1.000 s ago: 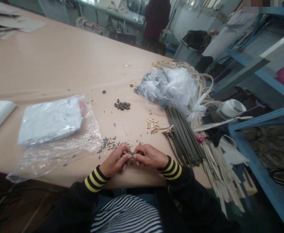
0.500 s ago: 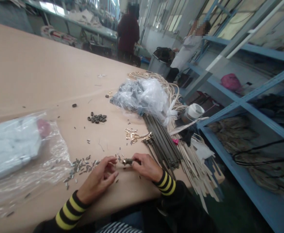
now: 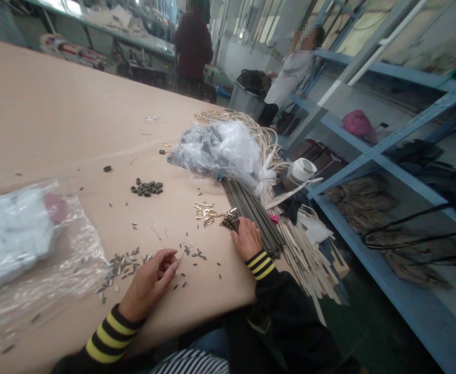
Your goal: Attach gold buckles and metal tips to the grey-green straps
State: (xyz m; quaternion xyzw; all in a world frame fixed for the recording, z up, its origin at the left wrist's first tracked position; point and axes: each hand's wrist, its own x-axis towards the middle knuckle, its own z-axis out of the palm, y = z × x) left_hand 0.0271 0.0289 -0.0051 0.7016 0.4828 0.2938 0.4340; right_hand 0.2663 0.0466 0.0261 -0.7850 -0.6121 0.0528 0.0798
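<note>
Across the tan surface [image 3: 68, 119], a clear bag [image 3: 76, 249] is lying left and dark straps [image 3: 247, 208] are stretching right. The right hand [image 3: 247, 238] is touching gold-tipped strap ends [image 3: 230, 222], its grip unclear; the left hand [image 3: 150, 283] is showing a half-open curl. Gold buckles [image 3: 204, 212] and smaller metal bits [image 3: 121, 266] are lying beyond.
</note>
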